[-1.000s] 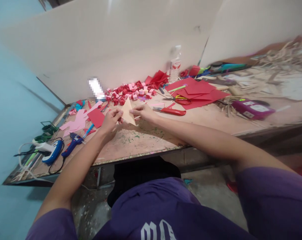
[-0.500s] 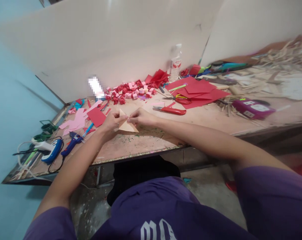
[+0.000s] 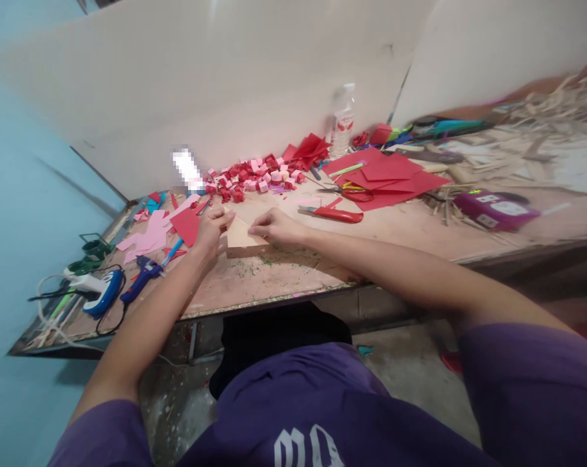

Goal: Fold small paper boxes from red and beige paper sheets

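Note:
A small cream-coloured piece of paper, with straight edges and a pointed top, is held between my hands just over the front part of the table. My left hand pinches its upper left edge between thumb and fingers. On the right side, my right hand has thumb and index finger closed at the paper's edge. A red sheet of paper lies just beyond my left hand. Right of my right hand rests a red-handled cutter knife, its blade pointing left.
Behind the hands are many small red and pink paper cubes. Scissors and red sheets lie right, near a bottle and a purple device. At left are a glue gun and a blue power socket with cables.
My left hand has shifted a little left, away from my right fingers. The paper has changed from a slanted triangular look to a broader, flatter shape with a pointed top.

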Available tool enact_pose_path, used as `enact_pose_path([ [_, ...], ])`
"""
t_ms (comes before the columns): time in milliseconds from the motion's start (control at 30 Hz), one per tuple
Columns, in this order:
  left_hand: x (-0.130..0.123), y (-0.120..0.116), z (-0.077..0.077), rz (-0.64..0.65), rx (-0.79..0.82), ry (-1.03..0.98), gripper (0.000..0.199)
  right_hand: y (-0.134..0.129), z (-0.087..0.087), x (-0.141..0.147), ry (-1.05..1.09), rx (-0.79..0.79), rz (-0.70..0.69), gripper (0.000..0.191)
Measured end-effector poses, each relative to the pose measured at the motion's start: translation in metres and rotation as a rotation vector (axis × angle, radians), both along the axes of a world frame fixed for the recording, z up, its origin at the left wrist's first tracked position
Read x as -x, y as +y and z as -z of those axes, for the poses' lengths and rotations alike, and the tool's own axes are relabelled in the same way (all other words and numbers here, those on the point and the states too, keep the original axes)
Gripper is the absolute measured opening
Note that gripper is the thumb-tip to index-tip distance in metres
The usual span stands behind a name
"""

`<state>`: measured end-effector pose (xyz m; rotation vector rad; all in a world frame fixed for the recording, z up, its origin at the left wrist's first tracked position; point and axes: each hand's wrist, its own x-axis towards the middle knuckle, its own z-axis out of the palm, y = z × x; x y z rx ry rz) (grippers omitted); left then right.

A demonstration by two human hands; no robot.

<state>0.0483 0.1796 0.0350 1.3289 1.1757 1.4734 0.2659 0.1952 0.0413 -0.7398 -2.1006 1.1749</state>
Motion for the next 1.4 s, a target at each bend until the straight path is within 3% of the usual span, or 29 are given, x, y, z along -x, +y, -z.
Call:
enact_pose_path([
  [200,0.006,0.006,0.0,-0.145,-0.028,-0.069,0.028,0.002,0.0,0.0,0.068,0.199,-0.004,0.021],
  [467,0.011,0.007,-0.003,-0.191,-0.03,-0.104,0.031,0.002,-0.01,-0.004,0.103,0.271,0.055,0.018],
  [733,0.013,0.007,-0.001,-0.125,-0.029,-0.065,0.035,0.0,-0.01,-0.005,0.099,0.28,0.087,0.021],
  [900,0.003,0.001,0.0,0.01,-0.016,0.021,0.032,0.003,-0.002,-0.003,0.024,0.119,0.096,0.038],
  [1033,-0.003,-0.001,0.002,0.071,-0.013,0.062,0.028,0.004,0.003,-0.001,-0.006,0.045,0.078,0.036],
  [1300,0.011,0.002,-0.008,-0.135,-0.176,0.042,0.024,0.005,-0.004,-0.003,0.069,0.176,0.144,0.023],
  [1400,0.014,-0.006,-0.018,-0.069,-0.349,0.24,0.028,0.009,-0.007,-0.003,0.123,0.261,0.261,0.016],
])
